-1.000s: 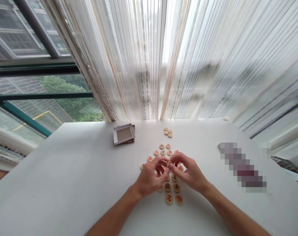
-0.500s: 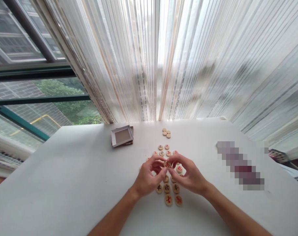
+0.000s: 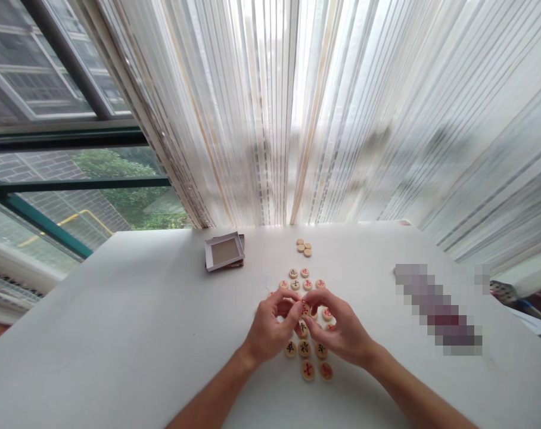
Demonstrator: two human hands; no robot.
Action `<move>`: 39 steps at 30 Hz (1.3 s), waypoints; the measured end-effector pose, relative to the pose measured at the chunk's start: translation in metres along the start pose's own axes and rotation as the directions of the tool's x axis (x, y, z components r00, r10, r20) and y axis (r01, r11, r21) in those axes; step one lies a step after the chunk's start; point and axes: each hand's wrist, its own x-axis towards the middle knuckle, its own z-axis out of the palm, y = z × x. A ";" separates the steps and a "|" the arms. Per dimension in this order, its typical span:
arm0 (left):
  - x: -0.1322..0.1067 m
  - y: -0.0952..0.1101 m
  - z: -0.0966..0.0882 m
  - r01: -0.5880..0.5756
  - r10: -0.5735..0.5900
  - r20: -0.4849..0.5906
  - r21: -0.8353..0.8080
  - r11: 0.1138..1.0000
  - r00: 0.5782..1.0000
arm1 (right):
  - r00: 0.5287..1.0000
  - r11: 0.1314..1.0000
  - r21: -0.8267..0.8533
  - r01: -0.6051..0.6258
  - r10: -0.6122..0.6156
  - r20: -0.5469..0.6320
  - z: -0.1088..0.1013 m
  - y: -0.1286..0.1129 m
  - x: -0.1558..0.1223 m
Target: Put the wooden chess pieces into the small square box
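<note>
Lettered discs lie around the grip on the white table, plain discs and a box beyond.

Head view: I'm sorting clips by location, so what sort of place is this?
Probably a room in a home, beside a window: striped curtains hang behind a white table, and round game pieces lie on it.

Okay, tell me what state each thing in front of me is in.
Held piece: red character showing
Left hand: fingers pinching held piece
Right hand: fingers at its edge, grip unclear
Spread pieces: visible ones character-side up
Four far pieces: blank side up
White tray: open side up, askew on darker box
Striped curtain: spread, leaving left window uncovered
Pixelated object: unreadable
</note>
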 end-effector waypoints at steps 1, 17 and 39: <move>0.000 0.001 0.000 -0.004 0.004 -0.001 0.007 1.000 1.000 | 1.000 0.999 0.035 -0.031 0.031 -0.003 0.000 -0.001 0.001; -0.005 0.008 0.003 -0.154 0.129 0.131 0.202 0.967 0.983 | 0.951 0.945 0.133 -0.298 0.306 -0.044 -0.005 -0.029 -0.005; -0.001 0.010 -0.009 -0.237 0.234 0.048 0.323 0.916 0.971 | 0.810 0.809 -0.055 -0.585 0.586 -0.002 -0.045 -0.019 -0.068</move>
